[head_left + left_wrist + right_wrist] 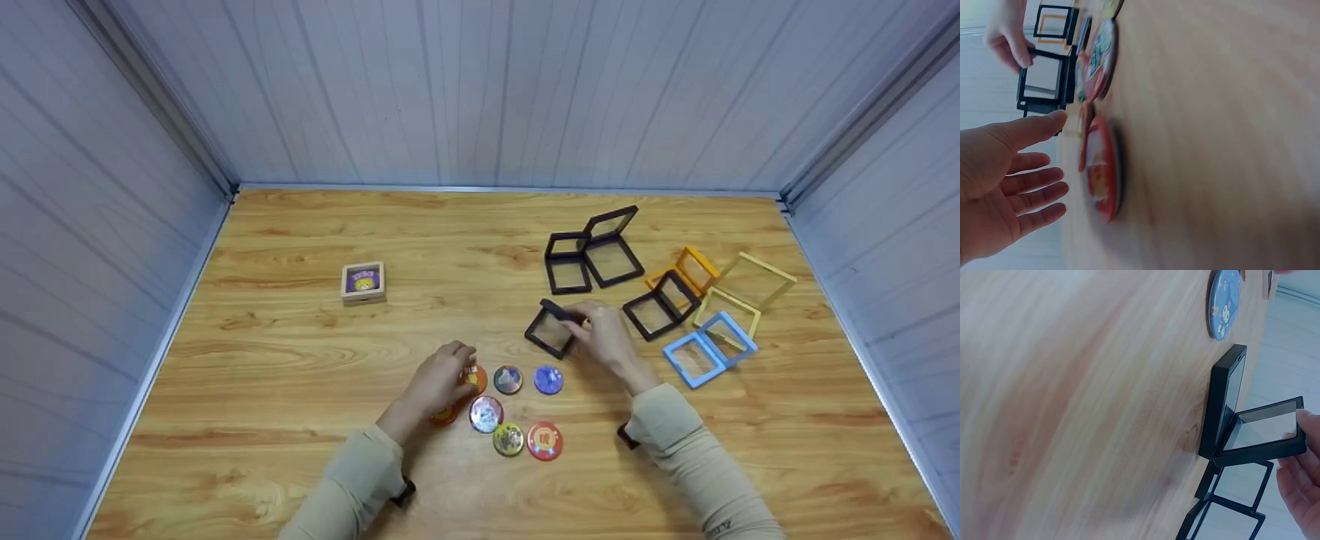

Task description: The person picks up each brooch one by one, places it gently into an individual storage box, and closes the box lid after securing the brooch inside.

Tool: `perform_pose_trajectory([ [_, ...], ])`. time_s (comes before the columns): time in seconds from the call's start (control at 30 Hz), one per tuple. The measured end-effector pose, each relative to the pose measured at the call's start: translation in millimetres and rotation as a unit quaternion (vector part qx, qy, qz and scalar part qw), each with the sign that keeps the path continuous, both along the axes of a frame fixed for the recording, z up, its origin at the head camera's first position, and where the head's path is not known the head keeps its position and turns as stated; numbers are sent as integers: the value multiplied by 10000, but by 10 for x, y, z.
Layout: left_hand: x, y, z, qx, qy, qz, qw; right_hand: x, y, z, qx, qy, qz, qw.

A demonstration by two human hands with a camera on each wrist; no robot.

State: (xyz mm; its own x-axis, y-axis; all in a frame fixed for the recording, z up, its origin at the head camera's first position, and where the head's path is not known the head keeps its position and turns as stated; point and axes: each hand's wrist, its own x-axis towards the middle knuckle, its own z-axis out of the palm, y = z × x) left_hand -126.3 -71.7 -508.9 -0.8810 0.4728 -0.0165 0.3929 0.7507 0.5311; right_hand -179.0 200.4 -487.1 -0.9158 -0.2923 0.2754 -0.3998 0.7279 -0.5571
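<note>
My left hand [442, 379] hovers over an orange round badge [475, 380], partly covering it and a red badge [444, 416]. Its fingers look loosely spread in the left wrist view, with nothing held. Between the thumb and fingers of my right hand [609, 341] is the raised lid of a small black display frame [1264, 451]. The frame's other half rests on the table, so it stands unfolded. Close to this frame lies a blue-purple badge [548, 380]. A dark multicoloured badge [508, 379] sits between the hands.
Nearer me lie a pale badge [486, 414], a yellow-green badge [508, 439] and a red badge with a character [544, 441]. Unfolded frames stand at right, including black [568, 276], orange [697, 270], cream [757, 281] and blue [694, 360]. A boxed badge [364, 283] is at left.
</note>
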Motion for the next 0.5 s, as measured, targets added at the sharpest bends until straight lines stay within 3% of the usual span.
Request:
perform_pose_trajectory([
  [0.17, 38, 41, -57, -11, 304, -115, 9995, -8, 0, -9, -3, 257, 99, 9996],
  [0.5, 69, 93, -79, -239, 179, -132, 9995, 2, -5, -7, -155, 66, 64, 9998],
])
